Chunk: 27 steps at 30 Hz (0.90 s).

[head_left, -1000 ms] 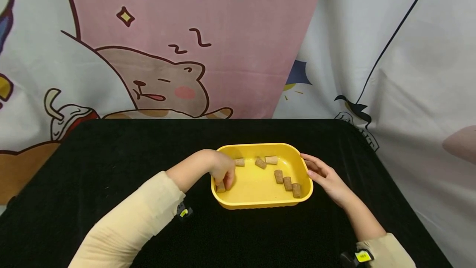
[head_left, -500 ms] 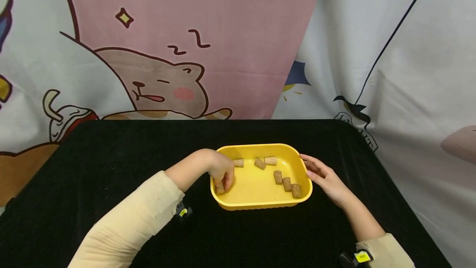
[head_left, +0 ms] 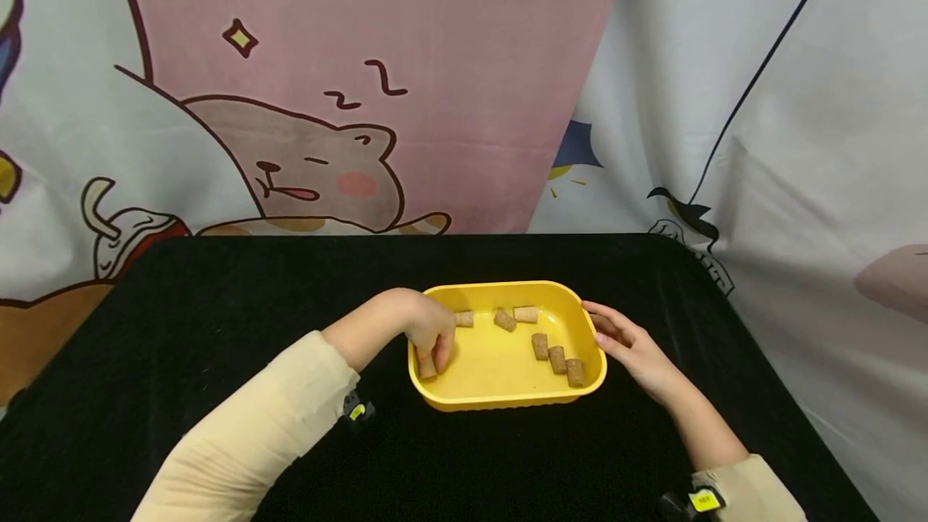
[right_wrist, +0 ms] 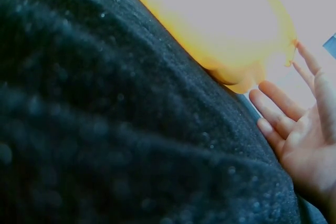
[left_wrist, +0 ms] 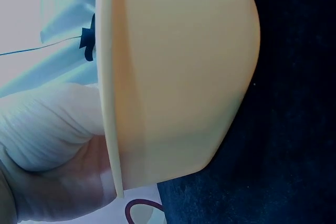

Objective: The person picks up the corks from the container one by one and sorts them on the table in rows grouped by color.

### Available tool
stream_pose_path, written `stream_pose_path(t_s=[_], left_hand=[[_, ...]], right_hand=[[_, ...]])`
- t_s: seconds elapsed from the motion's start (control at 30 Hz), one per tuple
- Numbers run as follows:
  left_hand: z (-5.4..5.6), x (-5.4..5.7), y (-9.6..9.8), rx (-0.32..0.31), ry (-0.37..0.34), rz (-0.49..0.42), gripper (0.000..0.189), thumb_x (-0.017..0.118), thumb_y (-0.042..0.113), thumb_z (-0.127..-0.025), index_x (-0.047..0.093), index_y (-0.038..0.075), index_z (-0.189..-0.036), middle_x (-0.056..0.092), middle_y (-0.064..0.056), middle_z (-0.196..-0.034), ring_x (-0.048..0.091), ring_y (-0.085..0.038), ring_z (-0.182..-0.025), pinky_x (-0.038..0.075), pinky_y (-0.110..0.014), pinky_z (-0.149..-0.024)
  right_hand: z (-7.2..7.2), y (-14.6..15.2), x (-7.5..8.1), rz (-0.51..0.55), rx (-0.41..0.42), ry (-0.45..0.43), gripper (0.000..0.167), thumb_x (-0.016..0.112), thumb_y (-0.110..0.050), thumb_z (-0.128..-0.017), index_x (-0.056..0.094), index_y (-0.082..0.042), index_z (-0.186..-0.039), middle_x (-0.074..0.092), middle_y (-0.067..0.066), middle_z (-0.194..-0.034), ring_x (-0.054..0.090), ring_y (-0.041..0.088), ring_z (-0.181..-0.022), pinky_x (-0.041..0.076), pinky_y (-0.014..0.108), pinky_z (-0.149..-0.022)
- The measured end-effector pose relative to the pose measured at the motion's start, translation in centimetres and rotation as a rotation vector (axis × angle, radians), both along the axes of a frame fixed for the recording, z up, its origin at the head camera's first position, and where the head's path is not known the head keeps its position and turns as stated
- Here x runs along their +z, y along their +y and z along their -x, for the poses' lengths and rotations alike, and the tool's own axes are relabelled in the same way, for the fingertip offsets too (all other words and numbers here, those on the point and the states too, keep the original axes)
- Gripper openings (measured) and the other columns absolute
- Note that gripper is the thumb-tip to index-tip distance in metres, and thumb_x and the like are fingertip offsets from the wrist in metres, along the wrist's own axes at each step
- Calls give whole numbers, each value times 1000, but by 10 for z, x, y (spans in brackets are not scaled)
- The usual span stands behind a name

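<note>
A yellow plastic tub [head_left: 500, 401] sits on the black cloth, with several tan corks inside it. My left hand [head_left: 431, 327] reaches over the tub's left end, fingers pointing down, and pinches a cork [head_left: 427, 367] at the near left corner. Its fingertips are partly hidden in the head view; in the left wrist view, the tub wall [left_wrist: 184, 66] covers them. At the opposite end, my right hand [head_left: 638, 349] touches the rim from outside with thumb and index fingertip. Its other fingers lie loosely spread beside the wall, as the right wrist view shows.
Three corks [head_left: 557, 359] lie in a slanting row at the tub's right. Two more [head_left: 515, 317] lie by the far wall, and another cork [head_left: 465, 319] is near the left hand. Black cloth [head_left: 290, 264] covers the table; a printed curtain [head_left: 464, 87] hangs behind.
The head view has shifted slightly, so the tub appears a little further left. Both hands keep their places on the tub, and the loose corks lie as before.
</note>
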<state>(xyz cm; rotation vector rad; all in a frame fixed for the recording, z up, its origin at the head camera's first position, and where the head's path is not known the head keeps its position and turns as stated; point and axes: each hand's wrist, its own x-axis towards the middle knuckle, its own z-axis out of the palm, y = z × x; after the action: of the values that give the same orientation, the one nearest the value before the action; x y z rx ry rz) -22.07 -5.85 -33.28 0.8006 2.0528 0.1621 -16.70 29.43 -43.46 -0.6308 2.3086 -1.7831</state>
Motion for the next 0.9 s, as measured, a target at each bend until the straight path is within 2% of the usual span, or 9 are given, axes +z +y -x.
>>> stream_pose_path(t_s=[0.07, 0.33, 0.5, 0.7, 0.9], left_hand=[[1, -1, -1, -16, 9, -30, 7, 76, 8, -80, 73, 11, -85, 65, 3, -86, 59, -9, -75, 50, -24, -71], [2, -4, -8, -3, 16, -201, 8, 71, 11, -84, 73, 15, -90, 63, 4, -86, 58, -10, -79, 48, -24, -75], [1, -5, -10, -30, 26, -311, 13, 67, 11, -88, 74, 10, -99, 63, 4, -87, 56, -10, -79, 47, -25, -75], [-3, -6, -15, -59, 92, -433, 21, 63, 12, -92, 72, 11, -111, 60, 8, -94, 54, -6, -87, 44, -24, -82], [-9, -6, -20, -112, 144, -608, 23, 56, 8, -96, 69, 7, -115, 61, 7, -100, 54, -8, -89, 46, -26, -83]], right_hand=[[0, 0, 0, 3, 2, 3, 48, 41, -7, -101, 30, -4, -148, 39, 32, -138, 55, 14, -114, 46, 30, -90], [0, 0, -1, -5, -5, 6, 48, 42, -7, -101, 30, -4, -147, 40, 32, -138, 55, 13, -114, 46, 29, -90], [0, 1, -1, -6, -10, 10, 48, 42, -7, -101, 30, -4, -147, 40, 31, -138, 55, 13, -114, 46, 29, -90], [0, 1, -1, -6, 5, 11, 48, 41, -7, -101, 29, -4, -148, 39, 32, -138, 54, 12, -115, 45, 29, -91], [0, 0, -1, -13, -8, 11, 48, 42, -8, -101, 30, -4, -147, 41, 32, -137, 56, 14, -113, 46, 30, -90]])
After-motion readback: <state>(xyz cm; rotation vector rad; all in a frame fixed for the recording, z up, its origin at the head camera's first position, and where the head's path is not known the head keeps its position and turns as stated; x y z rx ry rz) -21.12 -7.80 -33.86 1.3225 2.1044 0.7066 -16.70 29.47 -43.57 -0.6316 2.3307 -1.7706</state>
